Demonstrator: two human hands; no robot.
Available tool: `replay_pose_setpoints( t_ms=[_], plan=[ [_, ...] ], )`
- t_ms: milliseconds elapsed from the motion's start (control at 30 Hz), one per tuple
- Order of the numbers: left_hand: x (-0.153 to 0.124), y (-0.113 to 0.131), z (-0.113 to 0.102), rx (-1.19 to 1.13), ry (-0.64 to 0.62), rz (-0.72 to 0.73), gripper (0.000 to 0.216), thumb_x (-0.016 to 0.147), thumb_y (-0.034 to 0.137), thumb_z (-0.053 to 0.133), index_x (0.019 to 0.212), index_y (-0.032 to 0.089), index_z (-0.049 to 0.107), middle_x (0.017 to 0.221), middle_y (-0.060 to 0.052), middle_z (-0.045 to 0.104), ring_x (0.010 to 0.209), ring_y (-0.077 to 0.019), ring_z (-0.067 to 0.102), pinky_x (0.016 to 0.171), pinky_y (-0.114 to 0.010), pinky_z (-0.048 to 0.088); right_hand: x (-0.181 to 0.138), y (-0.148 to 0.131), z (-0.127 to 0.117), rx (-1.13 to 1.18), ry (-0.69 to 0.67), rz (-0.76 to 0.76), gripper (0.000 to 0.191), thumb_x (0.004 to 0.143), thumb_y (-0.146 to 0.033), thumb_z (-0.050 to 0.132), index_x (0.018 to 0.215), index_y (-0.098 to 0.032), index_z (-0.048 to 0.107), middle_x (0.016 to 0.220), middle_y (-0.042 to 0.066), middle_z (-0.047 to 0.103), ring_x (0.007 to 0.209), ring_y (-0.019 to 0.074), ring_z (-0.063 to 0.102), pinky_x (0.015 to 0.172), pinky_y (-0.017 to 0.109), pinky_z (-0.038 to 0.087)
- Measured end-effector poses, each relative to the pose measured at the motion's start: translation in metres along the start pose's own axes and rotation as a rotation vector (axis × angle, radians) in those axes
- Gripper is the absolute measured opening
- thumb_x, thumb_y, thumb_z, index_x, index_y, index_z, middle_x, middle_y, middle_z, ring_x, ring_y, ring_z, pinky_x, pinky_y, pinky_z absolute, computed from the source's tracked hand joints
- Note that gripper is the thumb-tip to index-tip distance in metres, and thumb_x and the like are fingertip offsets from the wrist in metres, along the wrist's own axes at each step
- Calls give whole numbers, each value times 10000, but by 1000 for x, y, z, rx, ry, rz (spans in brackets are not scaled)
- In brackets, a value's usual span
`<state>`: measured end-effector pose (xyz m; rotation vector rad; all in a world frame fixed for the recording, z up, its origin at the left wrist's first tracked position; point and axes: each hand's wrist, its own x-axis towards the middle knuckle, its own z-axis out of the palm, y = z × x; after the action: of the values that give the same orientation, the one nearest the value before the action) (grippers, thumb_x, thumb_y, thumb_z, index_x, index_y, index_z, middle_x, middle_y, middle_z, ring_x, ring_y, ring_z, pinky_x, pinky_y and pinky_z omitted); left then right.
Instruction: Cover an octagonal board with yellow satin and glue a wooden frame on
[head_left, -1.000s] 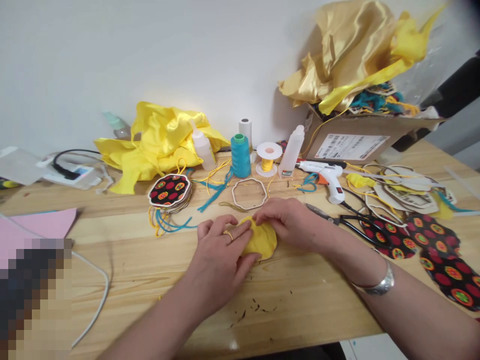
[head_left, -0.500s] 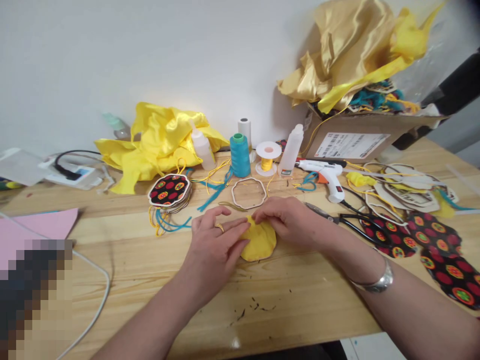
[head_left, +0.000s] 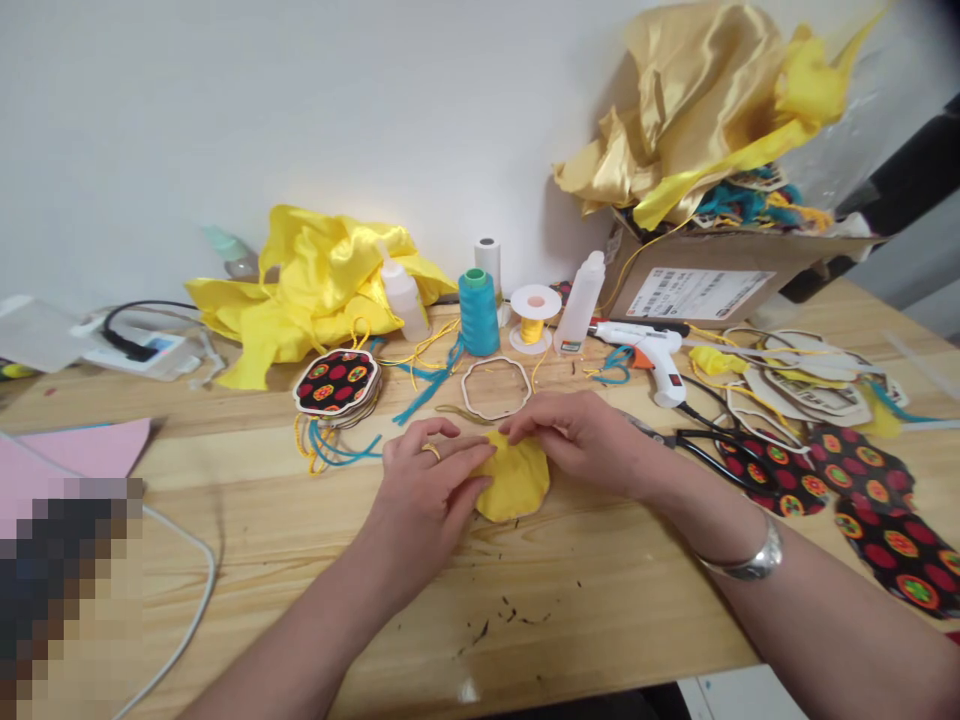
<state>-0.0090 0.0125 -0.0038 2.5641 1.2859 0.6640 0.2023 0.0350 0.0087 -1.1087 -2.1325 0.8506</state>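
A rounded yellow fabric piece point(head_left: 516, 482) lies on the wooden table between my hands, its lower edge curved and thinly rimmed with a pale border. My left hand point(head_left: 431, 475), with a ring on it, grips the left and upper-left edge between thumb and fingers. At the upper-right edge, the bent fingers of my right hand point(head_left: 566, 435) pinch the fabric; their tips partly hide it. Just beyond the hands lies a pale scalloped frame point(head_left: 495, 388) with bare wood showing through it. A thin olive strip point(head_left: 457, 411) rests beside that frame.
Scissors point(head_left: 705, 450), a white glue gun point(head_left: 652, 355) and patterned fabric pieces point(head_left: 896, 545) lie to the right. Behind stand a blue thread cone point(head_left: 478, 315), a yellow cord spool point(head_left: 534, 325) and a squeeze bottle point(head_left: 581, 305). Finished-looking patterned pieces point(head_left: 337, 380) sit left; a cardboard box point(head_left: 690, 270) stands back right.
Both hands keep their places on the yellow fabric, with only slight finger movement. The whole view has shifted a little.
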Motion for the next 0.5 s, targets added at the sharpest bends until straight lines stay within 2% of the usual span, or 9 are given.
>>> replay_pose_setpoints(
  t_ms=[100,200,367,500],
  plan=[
    [1,1,-4,-59,79,-15,319,826,260,592,1140,202,592,1190,-83,631,1108,-272,450,947,-500,388,0,1,-3,73,179,41,333,739,5,418,838,-178,678,885,20,717,827,142,651,758,268,485],
    [1,2,-6,-48,67,-70,511,780,364,649,1238,185,513,1229,-101,594,1139,-291,405,969,-508,379,1,2,-8,8,274,120,339,707,18,411,805,-166,679,819,18,715,770,143,647,710,259,481],
    [0,3,-5,11,7,-98,547,756,391,660,1237,180,508,1245,-101,579,1148,-313,394,981,-532,341,4,0,-10,-72,235,191,331,692,28,408,792,-150,668,796,22,713,739,140,638,666,243,457],
    [-1,4,-2,72,-83,-138,723,699,459,690,1306,165,431,1290,-123,541,1165,-345,365,972,-559,309,2,-1,-9,-158,159,198,301,711,2,429,819,-160,659,834,33,712,777,163,634,687,269,446]
  ],
)
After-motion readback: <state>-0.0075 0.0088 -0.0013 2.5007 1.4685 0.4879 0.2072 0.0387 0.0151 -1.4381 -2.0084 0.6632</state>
